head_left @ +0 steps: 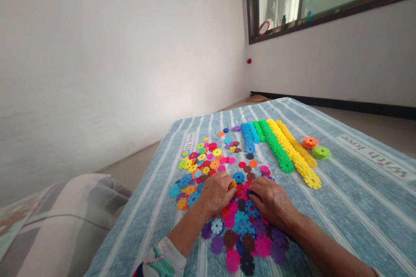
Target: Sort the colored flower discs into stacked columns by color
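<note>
My left hand (218, 191) is curled over a loose heap of notched plastic discs, with a yellow disc (233, 184) at its pinched fingertips. Across from it, my right hand (273, 201) has its fingers bent down among the discs; a dark blue edge shows by its fingertips, but whether it is held is unclear. Between the hands lie a blue disc (238, 177) and several red ones. Nearer to me are pink discs (262, 246), purple discs (217, 244) and a black disc (247, 264). Both palms are hidden.
Beyond my right hand lie overlapping rows of discs: yellow (290, 151), green (276, 145) and blue (248, 138). An orange stack (310, 143) and a lime-green stack (321, 152) sit right of them. A striped blue cloth (351, 190) covers the table. Checked fabric (74, 216) is at left.
</note>
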Motion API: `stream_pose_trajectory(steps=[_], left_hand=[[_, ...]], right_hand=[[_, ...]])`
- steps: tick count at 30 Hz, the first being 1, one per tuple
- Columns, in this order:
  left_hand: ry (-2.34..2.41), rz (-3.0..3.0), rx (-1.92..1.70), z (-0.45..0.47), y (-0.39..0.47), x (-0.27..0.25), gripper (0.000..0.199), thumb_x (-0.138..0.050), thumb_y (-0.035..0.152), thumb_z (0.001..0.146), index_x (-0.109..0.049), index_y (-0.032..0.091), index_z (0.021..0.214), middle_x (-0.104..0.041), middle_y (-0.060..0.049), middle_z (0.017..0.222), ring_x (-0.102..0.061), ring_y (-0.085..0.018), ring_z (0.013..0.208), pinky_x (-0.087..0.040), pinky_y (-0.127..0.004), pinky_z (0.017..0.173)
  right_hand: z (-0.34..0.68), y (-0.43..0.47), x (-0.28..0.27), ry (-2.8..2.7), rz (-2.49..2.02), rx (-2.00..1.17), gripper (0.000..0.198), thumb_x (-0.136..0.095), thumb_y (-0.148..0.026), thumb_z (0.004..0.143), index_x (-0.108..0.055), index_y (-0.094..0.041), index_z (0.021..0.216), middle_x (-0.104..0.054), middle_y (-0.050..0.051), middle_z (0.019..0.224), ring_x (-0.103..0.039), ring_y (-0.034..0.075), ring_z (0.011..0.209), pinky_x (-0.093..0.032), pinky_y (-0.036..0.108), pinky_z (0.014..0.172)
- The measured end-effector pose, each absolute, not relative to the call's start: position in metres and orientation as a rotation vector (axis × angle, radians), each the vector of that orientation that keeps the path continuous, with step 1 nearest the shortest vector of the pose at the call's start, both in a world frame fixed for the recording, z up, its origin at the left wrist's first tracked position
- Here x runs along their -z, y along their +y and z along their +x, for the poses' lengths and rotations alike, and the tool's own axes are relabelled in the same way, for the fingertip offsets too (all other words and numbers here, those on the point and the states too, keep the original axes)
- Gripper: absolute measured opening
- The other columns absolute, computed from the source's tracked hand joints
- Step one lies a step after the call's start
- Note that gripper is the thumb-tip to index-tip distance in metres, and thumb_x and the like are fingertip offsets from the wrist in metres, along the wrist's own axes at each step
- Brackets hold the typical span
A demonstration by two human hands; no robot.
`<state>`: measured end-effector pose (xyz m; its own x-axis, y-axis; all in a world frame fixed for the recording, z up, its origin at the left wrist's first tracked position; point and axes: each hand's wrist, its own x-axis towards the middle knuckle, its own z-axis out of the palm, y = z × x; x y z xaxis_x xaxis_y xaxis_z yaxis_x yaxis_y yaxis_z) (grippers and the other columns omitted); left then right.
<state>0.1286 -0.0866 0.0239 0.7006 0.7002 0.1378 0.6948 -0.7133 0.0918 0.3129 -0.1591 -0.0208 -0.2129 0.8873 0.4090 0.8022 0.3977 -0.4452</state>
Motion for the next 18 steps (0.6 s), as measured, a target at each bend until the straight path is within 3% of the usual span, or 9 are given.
stream_pose_trajectory(steps=[13, 15, 18], left_hand=[[1.329, 2.611, -0.511, 0.124, -0.068, -0.024, 0.025, -0.045, 0.023, 0.085, -0.059, 0.018, 0.064, -0.061, -0.001, 0.068, -0.056, -0.014, 0.069, -0.039, -0.024, 0.066], [1.347, 2.487, -0.583, 0.127, -0.070, -0.028, 0.023, -0.047, 0.024, 0.082, -0.060, 0.018, 0.063, -0.059, 0.000, 0.064, -0.055, -0.013, 0.064, -0.039, -0.023, 0.063], [1.290, 2.334, -0.633, 0.136, -0.079, -0.034, 0.021, -0.050, 0.027, 0.080, -0.063, 0.017, 0.066, -0.060, 0.001, 0.061, -0.055, -0.012, 0.061, -0.039, -0.023, 0.059]], right_hand=[[0.310, -0.157, 0.023, -1.961, -1.448, -0.130, 0.009, -0.055, -0.016, 0.085, -0.061, -0.019, 0.080, -0.062, 0.003, 0.082, -0.055, 0.019, 0.080, -0.041, 0.030, 0.072], [0.310, -0.157, 0.024, -1.896, -1.428, -0.080, 0.006, -0.058, -0.017, 0.083, -0.062, -0.019, 0.087, -0.063, 0.004, 0.086, -0.056, 0.020, 0.082, -0.042, 0.032, 0.074], [0.308, -0.157, 0.021, -1.846, -1.388, 0.011, 0.019, -0.061, -0.020, 0.082, -0.061, -0.018, 0.101, -0.065, 0.007, 0.093, -0.057, 0.022, 0.087, -0.042, 0.034, 0.078]])
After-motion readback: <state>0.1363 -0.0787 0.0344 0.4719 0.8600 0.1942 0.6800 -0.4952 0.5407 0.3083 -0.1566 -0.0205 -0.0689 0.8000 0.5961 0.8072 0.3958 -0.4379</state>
